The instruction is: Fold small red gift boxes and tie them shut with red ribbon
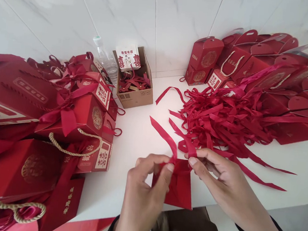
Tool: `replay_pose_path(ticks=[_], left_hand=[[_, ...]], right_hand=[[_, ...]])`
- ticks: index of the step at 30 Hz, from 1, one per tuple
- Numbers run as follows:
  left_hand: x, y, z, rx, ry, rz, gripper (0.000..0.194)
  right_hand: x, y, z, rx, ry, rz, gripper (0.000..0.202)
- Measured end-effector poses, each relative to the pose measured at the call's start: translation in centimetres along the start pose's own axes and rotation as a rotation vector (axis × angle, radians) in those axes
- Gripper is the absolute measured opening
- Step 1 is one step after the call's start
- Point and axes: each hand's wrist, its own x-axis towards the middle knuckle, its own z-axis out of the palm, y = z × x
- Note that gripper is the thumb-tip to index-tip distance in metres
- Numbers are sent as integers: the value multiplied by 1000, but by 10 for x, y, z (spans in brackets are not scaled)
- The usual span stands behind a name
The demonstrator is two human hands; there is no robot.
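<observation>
A small red box (181,187) stands at the front edge of the white table, partly covered by my hands. My left hand (150,184) pinches a red ribbon (165,134) between thumb and forefinger at the box's top left. Its pointed tail reaches up and away over the table. At the top right of the box, my right hand (216,172) pinches another stretch of ribbon (190,146) between thumb and forefinger. How the ribbon runs between the two hands is partly hidden. Just beyond my right hand lies a tangled heap of red ribbons (219,118).
Red gift boxes (86,112) with bows and rope handles crowd the left side. A cardboard carton (138,97) and a clear plastic bottle (105,58) stand near the tiled wall. More red boxes (206,55) fill the back right.
</observation>
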Motion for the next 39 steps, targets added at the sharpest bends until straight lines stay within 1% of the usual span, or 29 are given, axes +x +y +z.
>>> replay_pose_path(ticks=[1, 3, 6, 8, 10, 13, 16, 17, 20, 21, 23, 24, 25, 26, 27, 29, 30, 32, 35, 37, 39], left_hand=[[-1, 1, 2, 61, 30, 11, 16], [1, 3, 3, 96, 53, -7, 19], [9, 2, 0, -18, -7, -119, 27], [13, 2, -3, -103, -62, -152, 28], [14, 1, -4, -102, -95, -114, 25], [12, 3, -3, 29, -155, -36, 16], [10, 5, 0, 145, -142, 9, 19], [9, 6, 0, 158, -136, 17, 21], [9, 8, -2, 180, -169, 10, 21], [9, 8, -2, 191, -148, -4, 21], [9, 7, -3, 203, -43, -14, 19], [9, 7, -3, 204, 7, 5, 17], [9, 7, -2, 211, 26, 43, 13], [9, 7, -1, 230, 11, 97, 10], [8, 7, 0, 261, -24, 158, 12], [8, 7, 2, 338, -97, 242, 22], [8, 8, 2, 367, -115, 255, 26], [9, 7, 1, 378, -112, 228, 27], [11, 5, -4, 287, -81, 85, 17], [13, 3, -7, 149, -60, -12, 17], [15, 2, -11, -4, -72, -66, 24]], right_hand=[[0, 1, 0, 3, 2, 3, 29], [0, 2, 1, 0, 14, 10, 30], [-2, 4, 1, -15, 23, 27, 32], [-3, 4, 1, -14, 18, 24, 32], [-4, 3, 1, -15, 17, 2, 32], [-6, 0, 3, -32, 19, -62, 29], [-7, -5, 4, -48, 9, -141, 22], [-7, -7, 4, -53, 3, -160, 20], [-6, -10, 5, -67, -7, -192, 18], [-5, -11, 5, -74, -9, -196, 19], [-4, -12, 5, -90, -13, -201, 21], [-4, -12, 5, -97, -13, -202, 21], [-5, -12, 5, -104, -8, -204, 19], [-5, -11, 5, -113, 1, -220, 18], [-6, -11, 5, -128, 11, -248, 16], [-7, -10, 5, -169, 34, -329, 13], [-7, -9, 5, -186, 31, -370, 13], [-8, -8, 5, -199, -11, -414, 14], [-6, -7, 5, -201, -47, -371, 17], [-5, -6, 5, -202, -10, -318, 16], [-4, -7, 5, -191, 27, -297, 16]])
